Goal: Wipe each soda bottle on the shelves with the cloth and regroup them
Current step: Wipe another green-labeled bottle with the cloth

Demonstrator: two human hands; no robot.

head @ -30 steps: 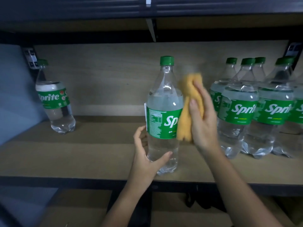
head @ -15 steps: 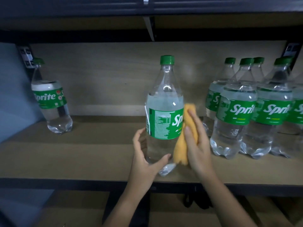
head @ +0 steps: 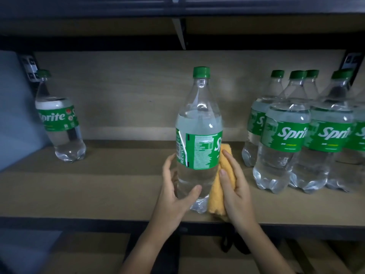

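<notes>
Hands [head: 173,196] [head: 235,186] hold bottle [head: 199,135]; cloth [head: 219,186] seemingly against its side.

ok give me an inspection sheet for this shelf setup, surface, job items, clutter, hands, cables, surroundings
surface: wooden shelf board with a dark front edge, bottles standing on it
job's things: centre bottle upright near the front edge, green cap on; orange cloth pressed against its right lower side; lone bottle far left at the back; group of bottles on the right, packed close
clutter: nothing seen
hands: left hand grips the centre bottle low down; right hand holds the cloth against it
cables: nothing seen
surroundings: wooden back panel; dark upper shelf above; lower shelf level dim, contents unclear
</notes>
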